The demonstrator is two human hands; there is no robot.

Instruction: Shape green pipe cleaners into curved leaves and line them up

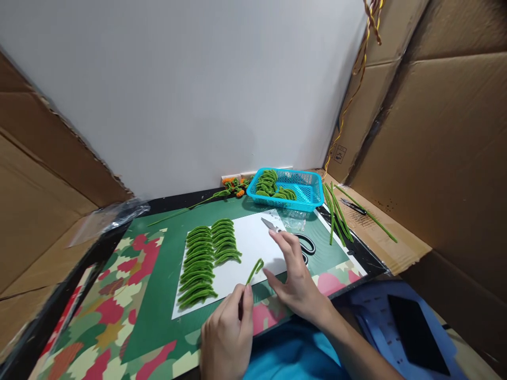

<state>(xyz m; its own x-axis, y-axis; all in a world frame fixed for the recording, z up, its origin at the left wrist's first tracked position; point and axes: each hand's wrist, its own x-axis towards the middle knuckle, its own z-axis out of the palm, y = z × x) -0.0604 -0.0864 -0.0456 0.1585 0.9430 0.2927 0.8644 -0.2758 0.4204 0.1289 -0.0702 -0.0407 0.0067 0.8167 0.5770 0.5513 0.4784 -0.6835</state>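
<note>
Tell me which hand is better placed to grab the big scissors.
Likely the right hand: it looks open beside the big scissors, while the left hand pinches a bent green stem farther off.

- Evenly lit, moderately bright
- Softly shadowed on smooth white wall (198,79)
- Glinting on crumpled clear plastic (137,208)
- Stretched at edges, along brown cardboard panels (455,132)

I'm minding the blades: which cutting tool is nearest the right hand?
The larger scissors, with looped handles, beside the right hand; the small black snips lie farther off, on the cardboard.
</note>
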